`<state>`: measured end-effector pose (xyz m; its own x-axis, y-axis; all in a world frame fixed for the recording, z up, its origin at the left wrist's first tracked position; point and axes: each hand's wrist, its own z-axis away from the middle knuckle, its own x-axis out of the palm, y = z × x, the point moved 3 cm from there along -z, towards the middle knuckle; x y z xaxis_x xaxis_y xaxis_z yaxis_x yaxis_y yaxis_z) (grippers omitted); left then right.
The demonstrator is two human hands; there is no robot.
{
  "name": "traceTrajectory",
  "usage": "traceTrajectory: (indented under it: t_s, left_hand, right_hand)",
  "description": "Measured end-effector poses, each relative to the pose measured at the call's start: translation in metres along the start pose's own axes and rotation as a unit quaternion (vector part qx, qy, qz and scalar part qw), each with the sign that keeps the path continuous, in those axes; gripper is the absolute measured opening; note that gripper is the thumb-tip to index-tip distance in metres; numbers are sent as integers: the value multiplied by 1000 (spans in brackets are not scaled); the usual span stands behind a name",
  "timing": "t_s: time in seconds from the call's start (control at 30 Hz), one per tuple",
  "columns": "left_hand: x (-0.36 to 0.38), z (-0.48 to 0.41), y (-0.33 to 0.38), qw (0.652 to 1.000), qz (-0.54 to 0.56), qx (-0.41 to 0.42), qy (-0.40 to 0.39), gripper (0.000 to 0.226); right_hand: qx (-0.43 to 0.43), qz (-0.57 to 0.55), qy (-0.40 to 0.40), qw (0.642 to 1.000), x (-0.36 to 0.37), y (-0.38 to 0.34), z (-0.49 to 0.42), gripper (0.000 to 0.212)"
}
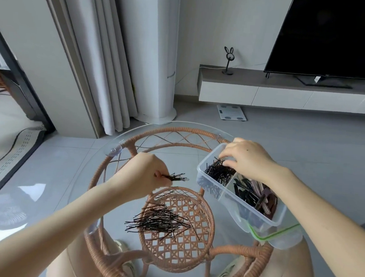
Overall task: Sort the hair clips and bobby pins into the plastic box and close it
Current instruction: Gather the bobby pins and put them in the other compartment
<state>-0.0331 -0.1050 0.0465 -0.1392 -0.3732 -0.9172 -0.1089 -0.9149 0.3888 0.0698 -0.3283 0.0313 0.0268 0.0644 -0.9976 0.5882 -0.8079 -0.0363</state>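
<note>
A clear plastic box (203,161) with two compartments sits at the right of a round glass table. Its far compartment holds black bobby pins (218,173); the near one holds dark hair clips (257,197). My right hand (247,158) reaches into the far compartment, fingertips touching the pins there. My left hand (144,176) hovers above the table left of the box, pinching a small bundle of bobby pins (175,178). A loose pile of bobby pins (160,221) lies on the glass in front of me. The box's lid (274,233), green-sealed, lies under the box's near end.
The glass top (84,174) rests on a wicker frame (176,241) with a lower woven shelf. Beyond stand a white column unit (158,71), curtains, a floor scale (231,112) and a TV cabinet with a television. My knees are below the table.
</note>
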Motion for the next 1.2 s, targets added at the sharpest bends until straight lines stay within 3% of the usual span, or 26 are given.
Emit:
traceTrajectory:
  t_s: [0.23,0.47,0.63,0.77,0.9,1.0,1.1,1.2]
  left_hand:
    - [2,-50,53,996,64,13,58,19]
    - [49,-105,97,1000,-13,7,23,20]
    - [57,-113,104,997,-62,48,-26,42]
    - [38,-107,96,997,-25,75,-2,24]
    - [14,-84,73,997,28,61,46,23]
    - [9,-62,39,997,27,30,71,25]
    - [20,-36,2,998,32,3,58,25]
    - [41,-10,-31,998,-31,-21,41,26]
  right_hand:
    - [-16,-7,118,993,-17,12,37,11]
    - [-16,-12,132,991,-17,18,59,7]
    - [-14,-7,135,991,-11,19,63,19]
    - [-17,-22,141,990,-13,11,62,19]
    - [-53,-87,154,983,-19,-16,66,18]
    - [-75,-174,124,974,-9,-45,70,19]
    - [-69,-239,33,968,11,-74,71,26]
    - [-9,-166,-29,986,36,-94,72,32]
